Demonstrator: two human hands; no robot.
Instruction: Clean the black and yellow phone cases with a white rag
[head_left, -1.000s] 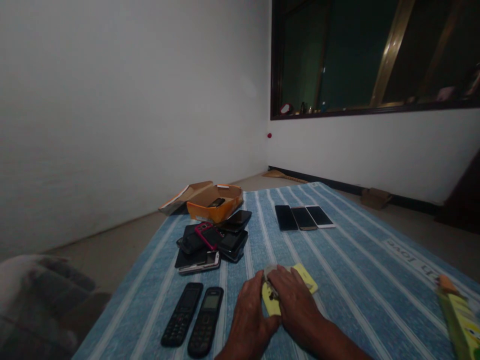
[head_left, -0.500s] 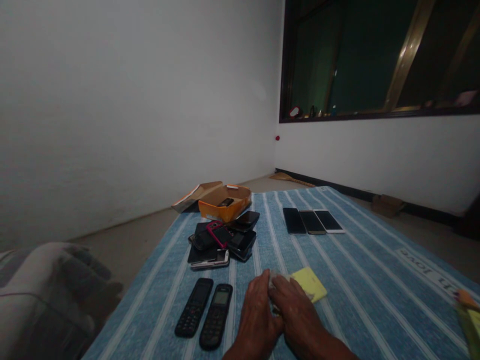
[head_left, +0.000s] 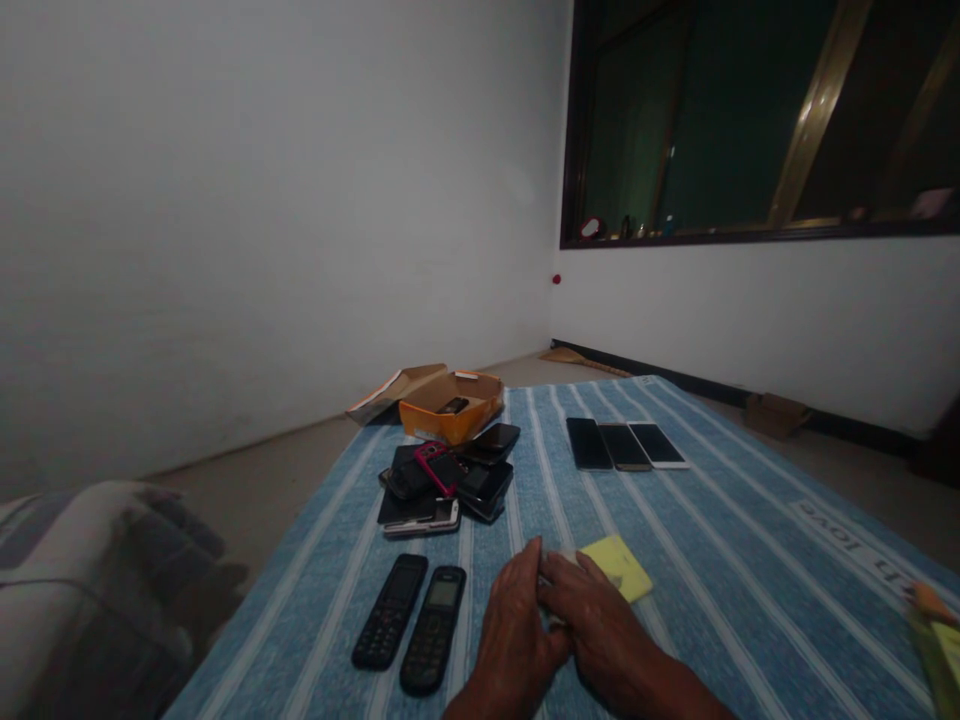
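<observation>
My left hand [head_left: 516, 615] and my right hand [head_left: 589, 612] are pressed together low over the striped cloth, fingers bent around something. A small whitish edge [head_left: 564, 556] shows between the fingertips; the rest is hidden, so I cannot make out what it is. Just beyond my right fingers lies a flat yellow square [head_left: 619, 568] with a greyish mark. To the left of my left hand, two black keypad phones lie side by side: a slimmer one [head_left: 390, 612] and a rounded one [head_left: 433, 630].
A pile of phones [head_left: 442, 475] sits ahead, before an open orange box [head_left: 442, 422] holding a dark phone. Three smartphones [head_left: 615, 445] lie in a row at right. Blue striped cloth [head_left: 720, 580] covers the surface. A yellow and orange item [head_left: 937, 625] is at the right edge.
My hands stay together in nearly the same place. The right fingers have shifted slightly, and less of the whitish thing shows between them. The view has moved a little.
</observation>
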